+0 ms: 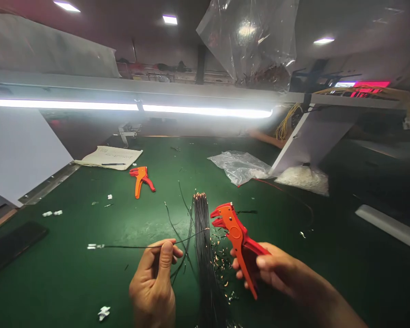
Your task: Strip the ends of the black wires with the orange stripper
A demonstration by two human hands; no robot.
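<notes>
The left hand's (pixel 153 282) thumb and fingers pinch a thin black wire (pixel 126 247). The right hand's (pixel 276 266) fingers curl around an orange and red tool (pixel 237 233), its mouth near the wire's tip. Between both hands' fingers, a wire bundle (pixel 202 255) lies on the green table (pixel 85 278).

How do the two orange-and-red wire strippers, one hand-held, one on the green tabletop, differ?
The held stripper is gripped in the right hand; the other stripper lies on the tabletop. The held stripper looks larger, the other smaller and farther away. Both are orange and red.
</notes>
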